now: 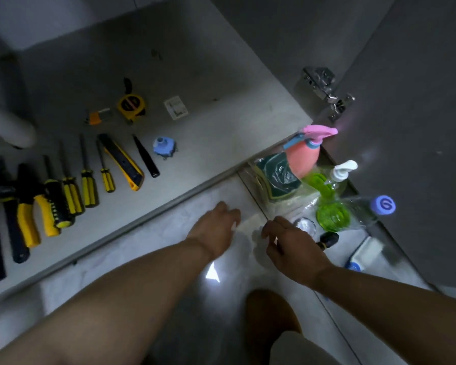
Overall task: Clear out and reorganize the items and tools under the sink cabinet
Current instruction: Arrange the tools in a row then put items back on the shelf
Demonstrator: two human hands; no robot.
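Both bare arms reach down to the pale floor [148, 248] just in front of the open sink cabinet, whose grey cabinet base [195, 75] carries tools laid out in rows. The left hand [216, 227] and the right hand [292, 246] are close together over a pale sheet [249, 225] that lies on the floor between them. The fingers of both are bent downward, and the blur makes it impossible to tell whether either one pinches the sheet or merely touches it. On the cabinet base, the back row holds a small orange item [95, 117], a yellow tape measure [131, 106] and a white plate [176, 107]. Nearer the front edge lie, left to right, yellow-handled pliers [28, 214], three yellow-and-black screwdrivers [88, 185], a yellow utility knife [124, 164], a slim black tool [146, 156] and a blue fitting [163, 146]. To the right of the hands, beside the open cabinet door [419, 114], are grouped a pink spray bottle [304, 156], a pump bottle [334, 180] with green liquid and a clear bottle [383, 204] with a blue cap, with a dark green package [277, 177] just beside the spray bottle
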